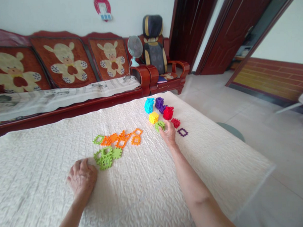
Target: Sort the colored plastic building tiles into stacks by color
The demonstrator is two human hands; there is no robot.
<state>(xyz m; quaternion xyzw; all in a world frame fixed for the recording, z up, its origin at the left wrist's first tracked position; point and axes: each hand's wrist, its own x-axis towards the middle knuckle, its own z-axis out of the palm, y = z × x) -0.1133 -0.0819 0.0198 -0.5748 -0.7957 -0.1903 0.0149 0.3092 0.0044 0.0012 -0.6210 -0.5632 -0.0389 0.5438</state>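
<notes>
My right hand (169, 132) is stretched forward, its thumb and fingers closed around a small green block of notched plastic building tiles (160, 126). Just behind it sit a yellow stack (154, 117) and a red stack (168, 113) of the same kind. My left hand (82, 177) rests on the white quilted cover (134, 200) with its fingers curled under, and nothing shows in it. Beside that hand lie several loose green tiles (105, 161). Orange tiles (122, 139) are spread beyond them, with one green tile frame (98, 139) at their left end.
Blue (149, 105) and purple (160, 104) stacks stand near the table's far edge. A red piece (176, 122) and a purple tile frame (182, 132) lie right of my right hand. Behind are a wooden sofa (118, 97), a fan (135, 47) and a massage-cushioned chair (155, 55).
</notes>
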